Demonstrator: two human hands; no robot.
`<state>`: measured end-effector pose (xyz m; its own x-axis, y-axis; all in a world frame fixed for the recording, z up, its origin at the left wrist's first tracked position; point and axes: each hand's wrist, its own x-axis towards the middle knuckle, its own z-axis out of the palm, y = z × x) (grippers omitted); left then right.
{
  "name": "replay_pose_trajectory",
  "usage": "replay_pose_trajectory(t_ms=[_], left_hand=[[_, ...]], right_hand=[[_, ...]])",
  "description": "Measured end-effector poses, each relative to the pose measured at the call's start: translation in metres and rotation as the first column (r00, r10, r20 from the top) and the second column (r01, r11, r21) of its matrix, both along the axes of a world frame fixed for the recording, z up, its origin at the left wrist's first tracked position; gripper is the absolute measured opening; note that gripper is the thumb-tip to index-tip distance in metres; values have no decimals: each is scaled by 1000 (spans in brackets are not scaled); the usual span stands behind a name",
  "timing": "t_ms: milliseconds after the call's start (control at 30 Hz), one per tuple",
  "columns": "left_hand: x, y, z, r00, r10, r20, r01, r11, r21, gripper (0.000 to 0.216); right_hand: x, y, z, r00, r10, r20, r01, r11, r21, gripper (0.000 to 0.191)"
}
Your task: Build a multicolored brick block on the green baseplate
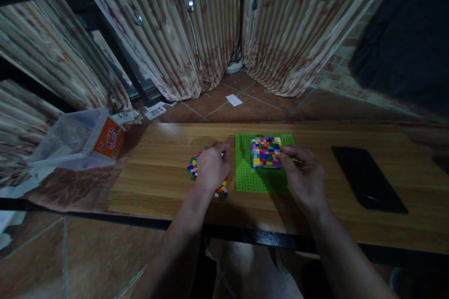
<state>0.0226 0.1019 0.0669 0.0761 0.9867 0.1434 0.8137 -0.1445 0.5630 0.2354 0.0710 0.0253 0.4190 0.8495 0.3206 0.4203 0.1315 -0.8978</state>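
A block of many-coloured toy bricks [265,153] sits on a green studded baseplate [247,182] in the middle of the table. At the block's right edge is my right hand [305,173], its thumb and forefinger closed against the bricks there. Over a loose pile of small coloured bricks [192,168], left of the baseplate, hovers my left hand [213,166]. Its fingers are bent and drawn together, and anything between them is too small to make out. The hand covers much of the pile.
A black flat object [368,178] lies to the right on the wooden table [154,163]. On the floor at the left stands a clear plastic bin [77,138] with an orange label. Papers [234,100] lie on the tiles, before long curtains [210,32].
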Motion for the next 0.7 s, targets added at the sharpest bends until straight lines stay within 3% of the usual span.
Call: replay_pose_trajectory(t_ms=[67, 300, 700], left_hand=[[-12, 8, -1, 995, 44, -87, -46, 999, -19, 29], [-11, 13, -15, 966, -64, -252, 68, 998, 9, 20], [-4, 15, -15, 958, -64, -278, 64, 998, -10, 17]], right_hand=[[0, 0, 0, 1000, 16, 26, -15, 1000, -3, 24], [0, -1, 4, 996, 35, 86, -35, 999, -6, 23], [4, 1, -1, 995, 48, 87, -49, 999, 10, 20]])
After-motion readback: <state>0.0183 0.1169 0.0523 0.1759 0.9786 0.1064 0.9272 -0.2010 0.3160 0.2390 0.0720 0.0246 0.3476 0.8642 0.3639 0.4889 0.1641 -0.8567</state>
